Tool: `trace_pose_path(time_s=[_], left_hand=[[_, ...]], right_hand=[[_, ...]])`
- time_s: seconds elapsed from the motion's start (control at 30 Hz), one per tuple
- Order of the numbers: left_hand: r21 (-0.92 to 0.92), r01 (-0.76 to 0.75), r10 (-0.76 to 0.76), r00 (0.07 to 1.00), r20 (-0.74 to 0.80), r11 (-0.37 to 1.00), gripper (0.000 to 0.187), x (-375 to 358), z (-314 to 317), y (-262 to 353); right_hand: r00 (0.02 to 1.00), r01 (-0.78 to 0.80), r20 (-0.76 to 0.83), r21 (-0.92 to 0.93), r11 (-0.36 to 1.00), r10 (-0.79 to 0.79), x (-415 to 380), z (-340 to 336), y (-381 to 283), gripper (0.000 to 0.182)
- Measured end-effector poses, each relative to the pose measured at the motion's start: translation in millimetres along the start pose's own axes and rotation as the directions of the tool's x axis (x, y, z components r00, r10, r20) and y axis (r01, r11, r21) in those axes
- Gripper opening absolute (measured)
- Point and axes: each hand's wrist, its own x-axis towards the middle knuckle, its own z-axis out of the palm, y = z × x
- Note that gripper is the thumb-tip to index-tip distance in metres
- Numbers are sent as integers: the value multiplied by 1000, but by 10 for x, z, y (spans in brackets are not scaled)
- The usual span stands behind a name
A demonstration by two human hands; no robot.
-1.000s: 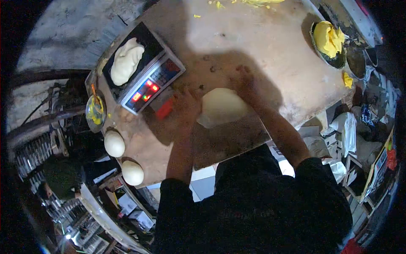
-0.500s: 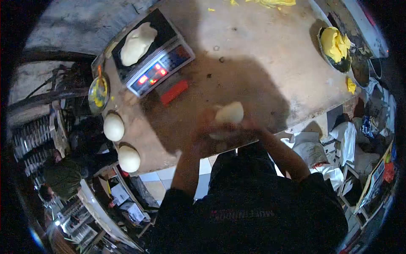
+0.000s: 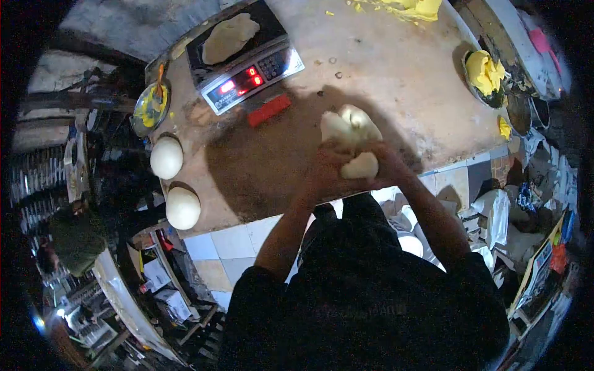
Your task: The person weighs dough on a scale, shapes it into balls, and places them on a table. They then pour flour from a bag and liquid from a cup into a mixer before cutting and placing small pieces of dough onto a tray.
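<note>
Near the front edge of the table, a lump of pale dough is gripped between my two hands. Its folded part bulges out beyond the fingers, and a smooth end sticks out between the wrists. My left hand is curled round the dough's left side, slightly blurred. On the right side my right hand closes on the same lump. Another flat piece of dough lies on the digital scale, whose red digits are lit. Two round dough balls, one behind the other, sit at the table's left edge.
A red block lies in front of the scale. At the left edge stands a bowl with yellow paste and an orange-handled tool. A bowl of yellow fat stands at the right edge. Yellow smears mark the far side.
The dough in my hands has gone from a blurred, smaller-looking lump to a wider folded one, bulging away from me. My head view has shifted a little.
</note>
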Motion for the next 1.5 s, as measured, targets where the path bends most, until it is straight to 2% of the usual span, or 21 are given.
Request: trace_pose_path(time_s=[0.07, 0.1, 0.17, 0.23, 0.33, 0.47, 0.57, 0.63, 0.67, 0.73, 0.83, 0.87, 0.97, 1.03, 1.1, 1.17, 1.27, 1.4, 1.43, 1.47, 1.5], left_hand=[[-104, 312, -274, 920, 279, 944, 55, -325, 717, -459], [-97, 230, -198, 944, 264, 968, 57, -427, 809, -502], [-169, 359, -292, 900, 325, 918, 59, -405, 669, -489], [-138, 607, -537, 771, 343, 783, 61, -97, 364, -536], [100, 804, -806, 566, 170, 586, 64, 896, 198, -1164], [429, 527, -551, 831, -80, 733, 69, 1679, 123, -1741], [420, 252, -314, 946, 84, 872, 72, 1874, 297, -1626], [301, 168, -234, 951, 200, 939, 75, 1752, 639, -1418], [237, 165, -228, 937, 266, 957, 76, 1716, 747, -1334], [83, 207, -222, 867, 446, 975, 77, 1640, 655, -1233], [-128, 321, -146, 704, 695, 938, 75, 1418, 149, -1109], [-191, 364, -100, 647, 756, 912, 75, 1336, -14, -1078], [-90, 629, -474, 666, 576, 772, 67, 35, 472, -1074], [-285, 671, -461, 701, 543, 685, 66, -446, 382, -632], [-178, 693, -522, 664, 535, 699, 67, -572, 506, -813], [-166, 637, -474, 700, 533, 753, 60, -406, 342, -834], [-243, 468, -318, 823, 471, 850, 51, 99, -209, -399], [-119, 142, -113, 968, 224, 983, 39, 227, -13, -159], [-90, 125, -102, 968, 227, 988, 37, 123, 204, -213], [-91, 156, -128, 958, 258, 984, 35, -40, 413, -257], [-101, 149, -115, 953, 280, 984, 42, -147, 553, -330]], right_hand=[[996, -91, -9, 93, 992, 92, -284, 384, 179, 63], [984, -127, 131, 65, 990, 118, -341, 335, 152, 60], [905, -184, 394, 16, 983, 163, -280, 189, 120, 57], [935, -352, 18, 155, 923, 354, 3, 118, 357, 61], [721, -513, -437, 184, 838, 538, 740, 12, 921, 57], [499, -300, -405, 749, 591, 766, 631, -1, 1257, 44], [492, 134, -225, 974, 182, 841, 514, 116, 1289, 37], [632, 9, -132, 987, 163, 764, 340, 403, 1184, 40], [661, -308, -102, 867, 392, 744, 269, 561, 1183, 44], [733, -464, 49, 766, 446, 679, 318, 507, 1077, 52], [864, -307, 216, 942, 134, 454, 488, 374, 979, 61], [875, -319, 214, 930, 184, 435, 376, 525, 840, 61], [903, -318, 176, 887, 334, 391, -30, 1058, 429, 63], [946, -203, 31, 834, 514, 323, -92, 1126, 310, 61], [961, -151, -43, 745, 650, 273, -67, 1013, 169, 54], [881, -454, 235, 665, 594, 410, 167, 467, -111, 46], [970, -240, 57, 395, 887, 237, 511, -640, -939, 28], [975, 219, -65, 72, 973, -214, 199, -358, -325, 41], [988, 67, -149, 128, 990, -47, 142, -296, -357, 52], [999, -46, -16, 195, 980, 50, -93, 195, 116, 63], [951, -245, 187, -31, 969, 246, -292, 289, 191, 69]])
